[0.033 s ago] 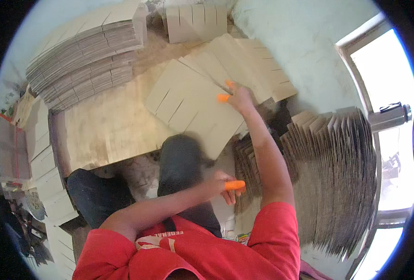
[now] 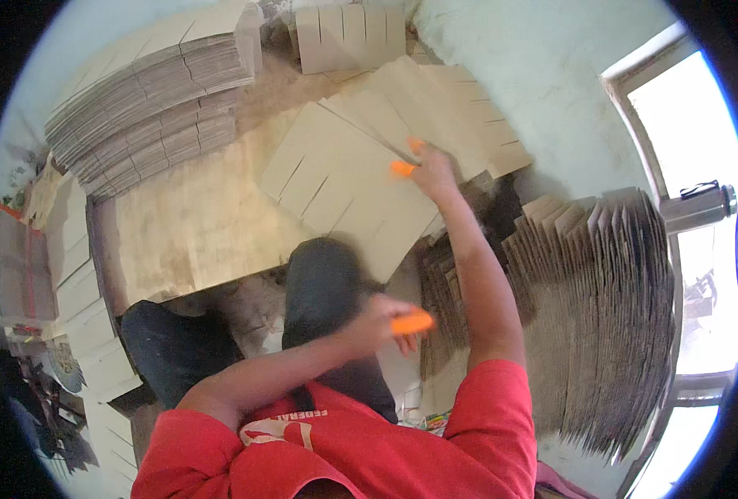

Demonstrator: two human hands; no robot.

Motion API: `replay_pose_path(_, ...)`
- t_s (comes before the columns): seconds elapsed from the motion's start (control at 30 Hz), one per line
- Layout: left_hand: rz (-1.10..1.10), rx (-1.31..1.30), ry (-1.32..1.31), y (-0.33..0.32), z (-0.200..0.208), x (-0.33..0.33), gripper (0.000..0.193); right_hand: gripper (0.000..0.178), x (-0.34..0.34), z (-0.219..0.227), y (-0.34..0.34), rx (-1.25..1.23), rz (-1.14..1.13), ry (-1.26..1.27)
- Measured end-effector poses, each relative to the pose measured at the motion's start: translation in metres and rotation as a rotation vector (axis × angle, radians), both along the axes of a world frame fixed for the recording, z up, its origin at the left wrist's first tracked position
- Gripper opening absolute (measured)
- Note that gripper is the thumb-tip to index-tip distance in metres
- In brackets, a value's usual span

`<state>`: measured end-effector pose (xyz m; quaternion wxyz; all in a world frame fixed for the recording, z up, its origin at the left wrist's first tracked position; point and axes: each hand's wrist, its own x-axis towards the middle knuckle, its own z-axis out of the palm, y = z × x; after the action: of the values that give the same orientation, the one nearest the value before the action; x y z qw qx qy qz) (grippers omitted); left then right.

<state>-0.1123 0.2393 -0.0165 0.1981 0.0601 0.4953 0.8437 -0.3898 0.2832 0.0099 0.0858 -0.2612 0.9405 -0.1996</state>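
Observation:
My right hand (image 2: 435, 173) reaches over the edge of a slotted cardboard sheet (image 2: 335, 179), with orange covers on its thumb and a finger. Those two tips are apart, resting on or just above the cardboard. The sheet lies tilted on other cardboard sheets (image 2: 435, 112), its near corner beside my knee. Lower down, my left hand (image 2: 379, 323) hovers in front of my body, blurred. One orange-covered finger points right and the others hang loosely below it. Nothing shows in this hand.
A tall pile of slotted sheets (image 2: 161, 91) stands at the back left of the wooden table (image 2: 194, 224). On the right, a big row of upright cardboard pieces (image 2: 593, 308) leans near the window (image 2: 685, 125). More slotted sheets (image 2: 94, 308) lie left of the table.
My right hand has shifted slightly up and right along the sheet's edge. My left hand has moved a little up and left. The sheets look unmoved.

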Motion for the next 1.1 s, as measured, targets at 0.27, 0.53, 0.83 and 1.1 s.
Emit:
replay_pose_path(0.27,0.962,-0.416,-0.316,-0.147,-0.048,-0.033,0.049,0.081,0.082,0.007,0.050,-0.123,-0.169,0.165)
replay_pose_path(0.53,0.724,-0.696,-0.194,-0.168,-0.121,-0.127,0.055,0.081,0.095,0.008,0.035,-0.396,-0.267,0.112)
replay_pose_path(0.83,0.850,-0.269,-0.487,-0.167,-0.093,-0.142,0.066,0.058,0.108,-0.055,0.057,-1.586,-1.050,-0.419)
replay_pose_path(1.1,0.534,-0.932,-0.048,-0.146,-0.104,-0.141,0.088,0.055,0.082,-0.045,0.028,-1.615,-0.593,-0.243)
